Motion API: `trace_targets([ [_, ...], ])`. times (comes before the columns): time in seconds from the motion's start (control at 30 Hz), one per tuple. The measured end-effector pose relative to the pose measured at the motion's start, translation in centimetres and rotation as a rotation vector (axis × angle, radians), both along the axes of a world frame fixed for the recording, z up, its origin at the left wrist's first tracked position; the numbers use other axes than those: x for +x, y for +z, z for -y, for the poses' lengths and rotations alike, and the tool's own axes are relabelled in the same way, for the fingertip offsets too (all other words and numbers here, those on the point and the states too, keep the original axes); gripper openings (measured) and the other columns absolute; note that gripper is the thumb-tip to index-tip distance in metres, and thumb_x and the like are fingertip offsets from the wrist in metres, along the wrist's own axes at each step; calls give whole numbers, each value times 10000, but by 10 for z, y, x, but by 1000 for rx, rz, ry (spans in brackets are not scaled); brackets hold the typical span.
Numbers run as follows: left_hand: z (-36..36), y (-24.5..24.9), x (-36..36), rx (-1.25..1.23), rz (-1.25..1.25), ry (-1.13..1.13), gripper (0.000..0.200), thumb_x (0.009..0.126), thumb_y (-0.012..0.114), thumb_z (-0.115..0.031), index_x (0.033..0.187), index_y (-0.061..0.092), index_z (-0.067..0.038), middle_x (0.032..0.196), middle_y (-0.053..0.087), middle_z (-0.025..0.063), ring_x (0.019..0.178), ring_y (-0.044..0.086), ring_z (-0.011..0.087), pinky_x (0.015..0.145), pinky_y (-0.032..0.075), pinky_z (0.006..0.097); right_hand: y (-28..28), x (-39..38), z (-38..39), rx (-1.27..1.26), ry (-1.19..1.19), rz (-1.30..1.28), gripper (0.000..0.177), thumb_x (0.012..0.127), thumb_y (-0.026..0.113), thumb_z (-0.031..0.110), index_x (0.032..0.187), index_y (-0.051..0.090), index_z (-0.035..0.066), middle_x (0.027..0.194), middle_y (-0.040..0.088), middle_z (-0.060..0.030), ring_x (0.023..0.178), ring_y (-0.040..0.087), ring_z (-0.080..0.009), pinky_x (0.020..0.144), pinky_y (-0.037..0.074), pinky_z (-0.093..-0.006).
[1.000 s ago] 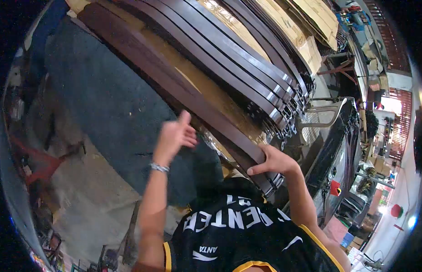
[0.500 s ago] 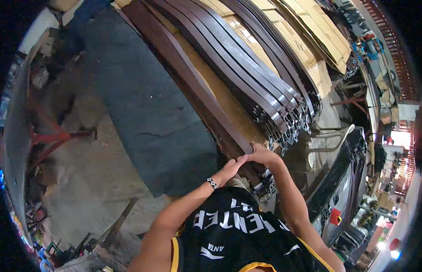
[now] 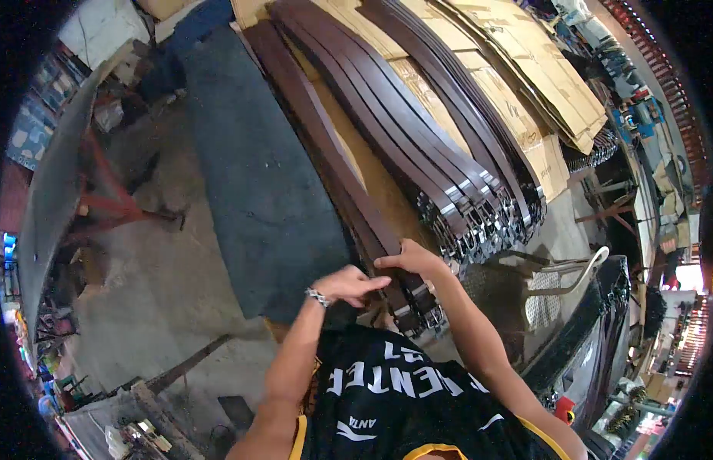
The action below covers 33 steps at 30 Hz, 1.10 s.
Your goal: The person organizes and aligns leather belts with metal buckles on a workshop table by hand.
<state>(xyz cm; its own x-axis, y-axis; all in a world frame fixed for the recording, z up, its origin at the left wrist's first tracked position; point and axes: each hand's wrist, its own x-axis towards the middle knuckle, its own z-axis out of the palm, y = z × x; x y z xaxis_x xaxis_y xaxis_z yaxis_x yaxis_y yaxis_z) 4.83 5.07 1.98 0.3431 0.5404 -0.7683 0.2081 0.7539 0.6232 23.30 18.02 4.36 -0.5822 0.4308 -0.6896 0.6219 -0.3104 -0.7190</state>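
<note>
My right hand [image 3: 416,259] is closed around the near end of a dark brown leather belt [image 3: 347,178], its thumb lying across the strap. The belt runs away from me along the left side of the table, over other brown straps. Just left of that end is my left hand [image 3: 346,285], with a patterned band on the wrist. One digit points right toward the strap and the hand looks apart from it; its other fingers are partly hidden. Below my hands, metal belt buckles [image 3: 431,316] show near my shirt.
A row of brown belts [image 3: 418,126] with buckles at the near end lies to the right, on cardboard [image 3: 517,100]. A dark sheet [image 3: 257,176] covers the table's left side. A chair [image 3: 552,295] stands at right; a red metal stand [image 3: 115,192] is at left.
My left hand has come off the belt and moved left, away from my right hand. My right hand stays on the belt end. The view has shifted slightly.
</note>
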Motion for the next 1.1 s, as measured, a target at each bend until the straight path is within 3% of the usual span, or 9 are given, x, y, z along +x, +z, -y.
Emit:
trace_targets([
  [0.07,-36,52,-52,151,-444,-74,610,931,642,-601,916,720,4,991,753,139,853,715,262,670,571,461,12,1,-1,-21,0,-26,754,729,895,318,1305,601,-68,1183,699,-162,1054,663,-233,947,511,-350],
  [0.13,-79,52,-89,661,-855,172,496,915,625,-502,942,728,-18,937,738,208,806,712,399,728,569,473,19,-2,1,-8,17,-16,766,720,904,322,1304,599,-70,1190,697,-165,1067,660,-236,956,508,-355],
  [0.2,-137,61,-109,911,-939,270,362,934,591,-364,995,718,-30,973,714,226,922,676,446,802,559,484,-4,2,8,100,-12,8,805,706,914,351,1297,593,-93,1192,694,-186,1060,669,-264,938,520,-369],
  [0.33,-252,2,-152,1023,-1163,-42,341,961,556,-286,1207,649,-69,1287,627,182,1266,557,349,1051,427,544,82,-25,17,203,22,166,628,693,899,401,1118,725,-27,1015,752,-152,926,710,-263,840,543,-394],
  [0.47,-321,-41,-203,1194,-1380,-248,415,980,559,-314,1326,570,-84,1426,549,147,1431,409,299,1166,256,637,56,-23,22,497,174,369,771,723,826,535,1143,651,-88,1058,707,-309,988,705,-436,878,554,-475],
  [0.63,-344,-13,-262,939,-1394,-375,617,978,516,-463,1443,483,-58,1545,459,106,1486,342,244,1219,149,630,85,-57,17,562,292,720,810,707,832,587,1129,621,-71,1004,717,-290,942,712,-436,873,565,-504],
  [0.83,-324,-4,-272,753,-1511,-414,703,949,511,-522,1463,508,-42,1579,431,80,1535,227,180,1226,78,630,2,-15,16,396,149,661,816,717,825,587,1135,623,-84,1029,709,-299,982,695,-449,842,548,-506],
  [0.97,-317,-18,-279,924,-1540,-271,732,934,540,-499,1483,467,-19,1566,433,126,1515,286,236,1227,89,628,0,-16,24,458,25,580,832,729,812,595,1146,631,-102,1054,703,-306,1035,686,-430,888,528,-494],
  [1.1,-330,-34,-287,1112,-1579,-107,754,911,552,-510,1496,455,-42,1552,456,123,1512,297,239,1215,126,636,-2,-19,15,222,29,667,955,722,825,491,1389,475,-97,1227,623,-345,1177,613,-447,987,490,-460],
])
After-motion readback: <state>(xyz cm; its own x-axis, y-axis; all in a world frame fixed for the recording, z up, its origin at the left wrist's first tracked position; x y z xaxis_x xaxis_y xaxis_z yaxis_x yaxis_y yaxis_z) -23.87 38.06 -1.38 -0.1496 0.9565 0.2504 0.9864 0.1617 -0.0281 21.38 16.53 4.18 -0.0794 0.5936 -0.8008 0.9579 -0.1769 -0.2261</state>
